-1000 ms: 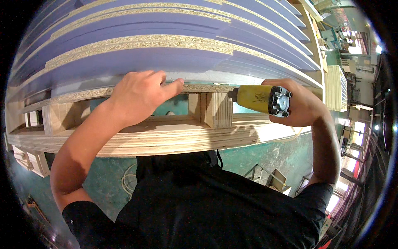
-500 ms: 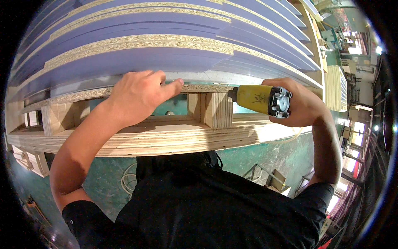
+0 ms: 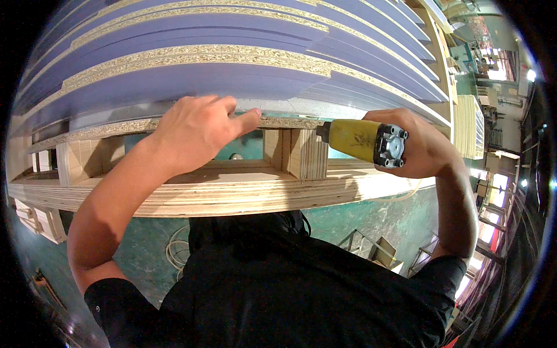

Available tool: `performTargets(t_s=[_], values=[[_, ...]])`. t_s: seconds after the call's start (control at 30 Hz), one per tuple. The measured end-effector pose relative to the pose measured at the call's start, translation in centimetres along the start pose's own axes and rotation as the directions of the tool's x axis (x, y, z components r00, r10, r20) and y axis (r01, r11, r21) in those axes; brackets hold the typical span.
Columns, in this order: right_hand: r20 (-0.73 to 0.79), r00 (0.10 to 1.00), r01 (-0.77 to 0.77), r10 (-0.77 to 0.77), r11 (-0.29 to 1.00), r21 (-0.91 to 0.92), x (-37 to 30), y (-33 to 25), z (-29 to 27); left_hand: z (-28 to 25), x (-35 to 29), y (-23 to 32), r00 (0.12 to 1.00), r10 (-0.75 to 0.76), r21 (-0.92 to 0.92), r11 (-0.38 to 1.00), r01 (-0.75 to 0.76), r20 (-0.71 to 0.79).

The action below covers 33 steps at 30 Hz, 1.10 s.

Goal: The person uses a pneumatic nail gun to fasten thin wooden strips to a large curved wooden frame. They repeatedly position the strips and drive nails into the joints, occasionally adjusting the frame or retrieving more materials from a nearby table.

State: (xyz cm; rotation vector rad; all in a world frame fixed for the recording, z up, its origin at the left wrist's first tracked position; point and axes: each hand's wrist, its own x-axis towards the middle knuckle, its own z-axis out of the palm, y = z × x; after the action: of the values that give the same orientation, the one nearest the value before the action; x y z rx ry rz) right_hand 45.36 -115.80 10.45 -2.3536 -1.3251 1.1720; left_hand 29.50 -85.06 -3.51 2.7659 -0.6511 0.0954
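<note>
My right hand (image 3: 420,142) is wrapped round a yellow air nail gun (image 3: 355,139) with a grey cap. The gun lies sideways, its dark nose against the chipboard strip (image 3: 290,123) above a plywood block (image 3: 309,152). My left hand (image 3: 200,133) grips the same strip farther left. Its fingers bend over the far edge, where their tips are hidden, and its thumb points right along the strip. The strip runs along the top of a plywood frame (image 3: 243,197) with upright blocks and open gaps.
Beyond the strip stand several rows of blue-faced chipboard panels (image 3: 185,81), with a wooden rail (image 3: 444,87) at their right end. A stack of pale boards (image 3: 469,127) is farther right. On the green floor lie a coiled hose (image 3: 177,249) and an open box (image 3: 384,253).
Almost nothing differs. The nail gun sits slightly farther left along the strip, and my view has shifted a little. Both hands keep their grip.
</note>
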Motion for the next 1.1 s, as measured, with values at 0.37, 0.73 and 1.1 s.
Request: performTargets(t_s=[0.37,0.73,1.1], values=[[-0.093,0.995,-0.021,0.037,0.985,0.173,-6.2,-0.1,2.4,-0.7,0.4,0.4,0.998,-0.024,-0.059,0.998,0.028,0.055],[-0.238,0.971,0.038,0.016,0.975,0.219,-10.1,0.4,5.5,-0.3,0.2,1.3,0.999,-0.005,0.019,1.000,0.006,-0.045],[-0.237,0.966,0.199,-0.106,0.889,0.413,-10.8,-1.4,10.6,-1.3,-1.1,1.7,0.998,-0.036,0.024,0.999,0.034,0.048]])
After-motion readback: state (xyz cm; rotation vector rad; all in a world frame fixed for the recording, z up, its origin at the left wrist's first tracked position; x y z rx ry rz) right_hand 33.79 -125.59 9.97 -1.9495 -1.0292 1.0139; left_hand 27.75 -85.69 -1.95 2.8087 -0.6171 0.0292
